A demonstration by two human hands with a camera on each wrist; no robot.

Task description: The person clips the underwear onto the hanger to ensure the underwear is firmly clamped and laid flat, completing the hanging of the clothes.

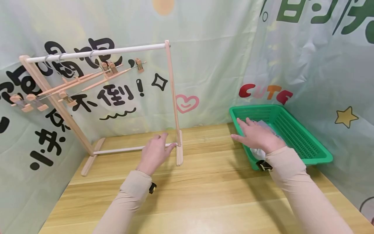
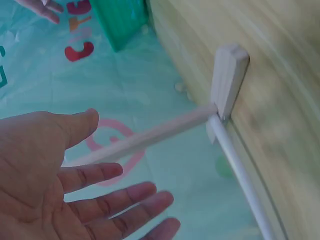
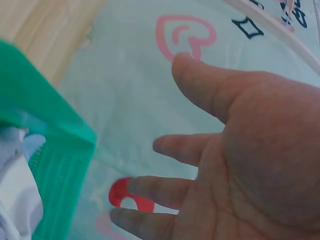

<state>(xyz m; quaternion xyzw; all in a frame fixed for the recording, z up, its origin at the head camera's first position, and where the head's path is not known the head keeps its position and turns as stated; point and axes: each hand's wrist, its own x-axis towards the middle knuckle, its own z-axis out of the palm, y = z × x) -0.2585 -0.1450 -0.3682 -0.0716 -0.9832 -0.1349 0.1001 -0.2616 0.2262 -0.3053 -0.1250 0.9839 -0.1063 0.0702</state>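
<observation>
My left hand hovers near the right foot of a small wooden clothes rack, in front of its white lower bar. In the left wrist view its fingers are spread, with nothing held. Over the left side of a green basket is my right hand, its fingers extended. The right wrist view shows that palm holding nothing, apart from the basket wall. White and grey items that look like cloth lie in the basket, partly hidden by my hand in the head view.
Several wooden hangers with clips hang from the rack's white top rod, towards its left end. A wooden table carries rack and basket. Printed curtains stand behind and at both sides.
</observation>
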